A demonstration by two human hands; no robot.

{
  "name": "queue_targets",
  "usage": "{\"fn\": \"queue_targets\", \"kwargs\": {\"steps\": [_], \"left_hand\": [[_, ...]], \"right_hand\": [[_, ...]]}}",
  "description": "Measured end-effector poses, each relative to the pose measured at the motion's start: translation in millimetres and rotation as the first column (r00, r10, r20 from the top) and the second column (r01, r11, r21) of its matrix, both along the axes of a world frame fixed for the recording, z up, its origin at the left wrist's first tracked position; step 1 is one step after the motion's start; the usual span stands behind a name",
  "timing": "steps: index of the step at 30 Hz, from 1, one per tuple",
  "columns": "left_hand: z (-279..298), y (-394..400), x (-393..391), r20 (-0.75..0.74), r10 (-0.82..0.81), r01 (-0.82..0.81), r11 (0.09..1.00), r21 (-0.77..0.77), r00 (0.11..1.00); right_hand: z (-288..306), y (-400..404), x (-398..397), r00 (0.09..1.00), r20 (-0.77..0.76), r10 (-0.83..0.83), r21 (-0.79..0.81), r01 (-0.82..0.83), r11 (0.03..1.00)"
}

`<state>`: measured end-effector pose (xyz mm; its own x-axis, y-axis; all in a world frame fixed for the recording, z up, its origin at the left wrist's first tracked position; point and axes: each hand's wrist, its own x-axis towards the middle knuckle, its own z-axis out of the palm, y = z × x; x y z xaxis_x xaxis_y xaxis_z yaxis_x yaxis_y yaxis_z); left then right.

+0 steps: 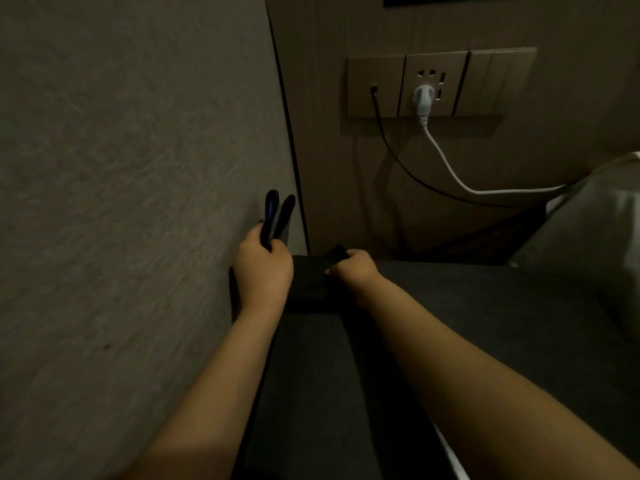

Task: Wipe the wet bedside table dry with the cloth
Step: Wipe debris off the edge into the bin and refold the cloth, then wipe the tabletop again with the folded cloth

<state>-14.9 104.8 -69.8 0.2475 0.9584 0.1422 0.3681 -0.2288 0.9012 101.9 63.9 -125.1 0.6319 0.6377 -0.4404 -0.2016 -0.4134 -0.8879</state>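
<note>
The dark bedside table fills the lower middle and right of the dim head view. At its far left corner lies a dark cloth. My right hand grips the cloth's far edge with curled fingers and holds it down on the tabletop. My left hand is just left of the table's corner and holds two slim dark objects, perhaps remotes, pointing up along the grey panel. Wetness on the tabletop cannot be made out.
A grey textured panel stands on the left. Behind the table, a wall socket panel carries a white plug with its cable and a black cable, both running right. Pale bedding is at the right edge.
</note>
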Motion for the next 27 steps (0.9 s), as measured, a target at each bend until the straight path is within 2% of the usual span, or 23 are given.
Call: {"fn": "queue_targets", "kwargs": {"steps": [2,4,5,6,7,9,10,12,15,18,19,21,23,25,27], "left_hand": [[-3,-2,3,-0.008,-0.026,0.026,0.999,-0.022,1.000],[-6,-4,7,-0.015,-0.045,0.045,0.999,-0.027,0.999],[-7,-7,9,-0.025,-0.057,0.057,0.998,-0.010,0.998],[-8,-10,12,-0.050,-0.069,0.070,0.997,0.023,0.996],[-8,-15,15,-0.080,-0.082,0.087,0.994,0.065,0.993],[-11,-27,28,-0.145,-0.128,0.148,0.980,0.134,0.981],[-14,-35,38,-0.193,-0.167,0.197,0.969,0.150,0.967],[-22,-56,61,-0.341,-0.271,0.335,0.931,0.146,0.900],[-43,-91,92,-0.564,-0.419,0.528,0.848,0.035,0.711],[-59,-112,99,-0.656,-0.573,0.652,0.741,-0.159,0.491],[-60,-112,96,-0.627,-0.613,0.666,0.720,-0.193,0.481],[-59,-104,85,-0.524,-0.659,0.682,0.707,-0.188,0.539],[-59,-90,72,-0.559,-0.607,0.697,0.714,-0.071,0.565],[-63,-78,63,-0.704,-0.521,0.725,0.689,-0.013,0.482],[-67,-73,62,-0.826,-0.454,0.734,0.675,-0.075,0.333]], "right_hand": [[3,-1,-5,0.935,0.346,0.079,-0.124,-0.038,0.992],[8,-5,-7,0.778,0.606,0.167,-0.215,-0.042,0.976],[11,-8,-4,0.718,0.680,0.145,-0.193,-0.014,0.981],[17,-12,-1,0.713,0.699,0.048,-0.097,0.028,0.995],[25,-17,5,0.776,0.623,-0.095,0.042,0.088,0.995],[43,-32,18,0.933,0.233,-0.274,0.265,0.210,0.941],[48,-40,24,0.960,0.056,-0.274,0.310,0.244,0.919],[52,-56,35,0.973,-0.005,-0.231,0.328,0.220,0.919],[41,-80,50,0.957,0.166,-0.237,0.184,0.206,0.961],[20,-109,59,0.875,0.457,-0.158,-0.055,0.205,0.977],[14,-118,60,0.822,0.556,-0.119,-0.104,0.211,0.972],[7,-133,56,0.691,0.718,-0.080,-0.088,0.204,0.975],[4,-133,46,0.564,0.825,0.033,-0.086,0.068,0.994],[-1,-123,36,0.484,0.839,0.250,-0.208,-0.139,0.968],[-8,-111,29,0.396,0.775,0.492,-0.422,-0.255,0.870]]}}
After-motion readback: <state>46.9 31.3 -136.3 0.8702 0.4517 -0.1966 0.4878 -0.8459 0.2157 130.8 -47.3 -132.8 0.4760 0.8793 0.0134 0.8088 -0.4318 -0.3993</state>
